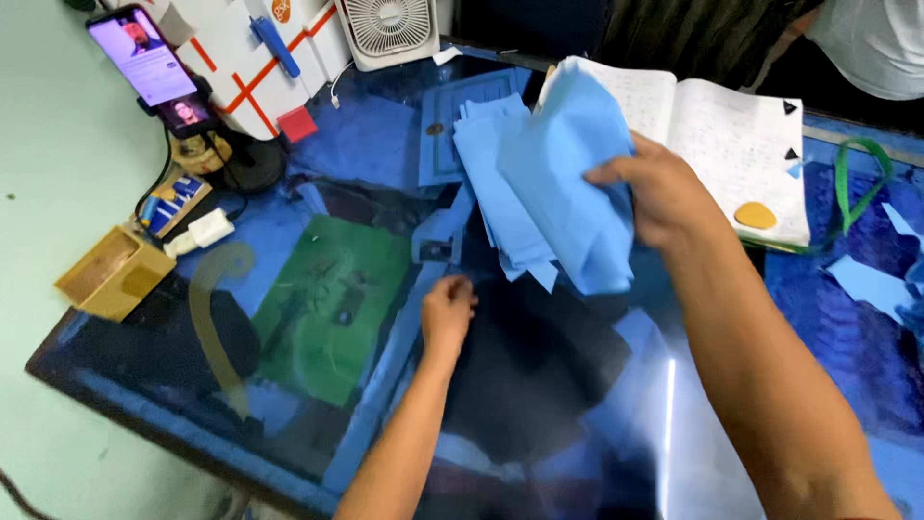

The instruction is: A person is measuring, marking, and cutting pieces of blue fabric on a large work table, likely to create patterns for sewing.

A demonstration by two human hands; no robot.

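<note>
Blue fabric pieces (563, 183) lifted by right hand (664, 197) above table (115, 404).

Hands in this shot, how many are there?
2. The left hand rests on the dark fabric near the table's middle. The right hand is raised, gripping a bundle of blue cloth. A person at the top right shows no hands.

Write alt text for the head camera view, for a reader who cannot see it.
A person's right hand lifts a bundle of light blue fabric pieces above a glossy blue table, while the left hand rests on dark cloth below. An open notebook, a green mat, a small fan and a phone lie around.
</note>
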